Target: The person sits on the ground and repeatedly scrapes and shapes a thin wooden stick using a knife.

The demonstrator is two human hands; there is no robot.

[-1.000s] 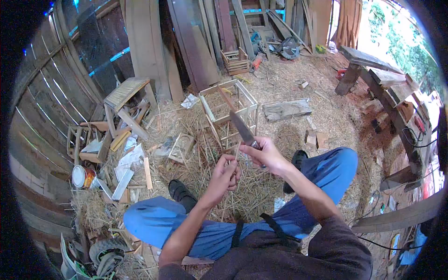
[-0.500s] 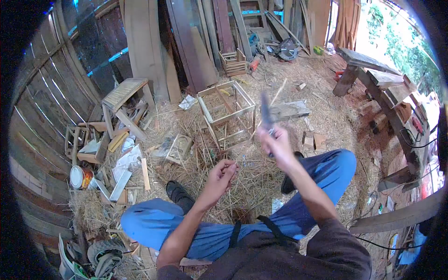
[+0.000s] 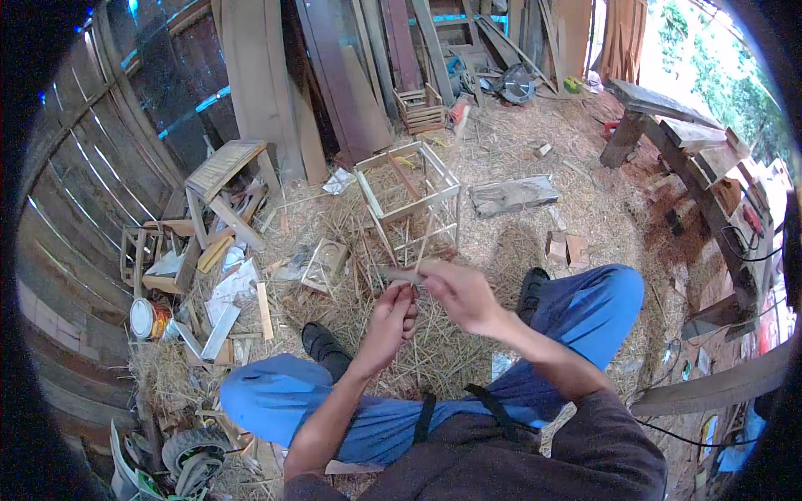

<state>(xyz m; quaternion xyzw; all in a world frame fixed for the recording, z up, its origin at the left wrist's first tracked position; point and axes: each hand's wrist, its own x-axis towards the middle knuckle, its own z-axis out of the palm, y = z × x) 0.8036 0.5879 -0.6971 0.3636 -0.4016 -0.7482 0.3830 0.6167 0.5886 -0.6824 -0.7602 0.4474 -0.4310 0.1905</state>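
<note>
My left hand (image 3: 391, 319) is closed around the lower end of a thin wooden stick (image 3: 428, 236), which slants up and away, its far part blurred. Close against it, my right hand (image 3: 461, 294) grips a knife (image 3: 398, 273). The blade points left across the stick just above my left fingers, and the handle is hidden in my fist. Beyond both hands a small wooden frame (image 3: 415, 204) stands on the straw-strewn floor.
A weathered board (image 3: 514, 195) lies right of the frame. A slatted crate (image 3: 419, 110) and a circular saw (image 3: 515, 86) sit at the back. At left are a small wooden stool (image 3: 224, 167) and a paint can (image 3: 149, 318). A heavy bench (image 3: 668, 113) stands at right.
My right hand has come down and left with the knife, from raised and apart to beside my left hand. The stick now stands more upright.
</note>
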